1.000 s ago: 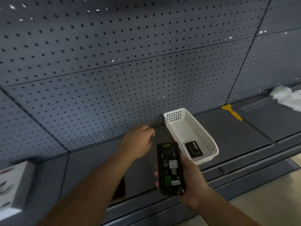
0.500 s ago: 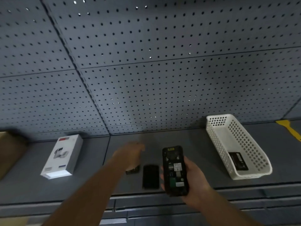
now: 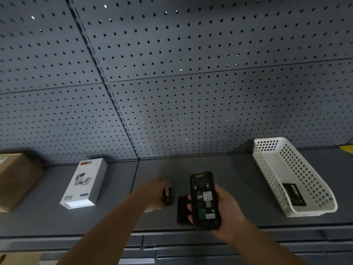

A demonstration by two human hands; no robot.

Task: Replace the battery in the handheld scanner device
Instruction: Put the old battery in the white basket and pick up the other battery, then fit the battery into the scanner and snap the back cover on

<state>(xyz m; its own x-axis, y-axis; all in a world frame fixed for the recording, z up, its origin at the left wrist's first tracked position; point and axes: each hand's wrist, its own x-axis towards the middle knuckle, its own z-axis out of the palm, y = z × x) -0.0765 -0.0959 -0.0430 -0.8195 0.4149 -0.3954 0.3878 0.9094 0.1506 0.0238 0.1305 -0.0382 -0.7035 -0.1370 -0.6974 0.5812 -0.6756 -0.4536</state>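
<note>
**Open scanner in the right hand, small battery in the left**

The fingers of the right hand (image 3: 224,207) are wrapped around the handheld scanner (image 3: 205,200), which stands almost upright with its back side to the camera. The back is uncovered: a green board and white labels show inside the black, rounded housing. The left hand (image 3: 155,196) is blurred, but its fingers are closed on a small black battery (image 3: 167,196) with a red-and-white label, at 9 o'clock from the scanner and just beside it.

Between both hands, partly hidden behind the scanner and the right fingertips, a flat black ribbed cover (image 3: 182,209) lies on the dark grey shelf (image 3: 238,178).

At 3 o'clock from the scanner, well apart, lies a white plastic basket (image 3: 271,178) with perforated walls; a second flat black battery with a white label (image 3: 294,195) rests inside it. At 9 o'clock lies a white carton box (image 3: 84,185) with a product picture, and further left a blurred brown cardboard box (image 3: 17,178). Behind everything rises a dark grey pegboard wall (image 3: 191,73), matte, with regular round holes.
</note>
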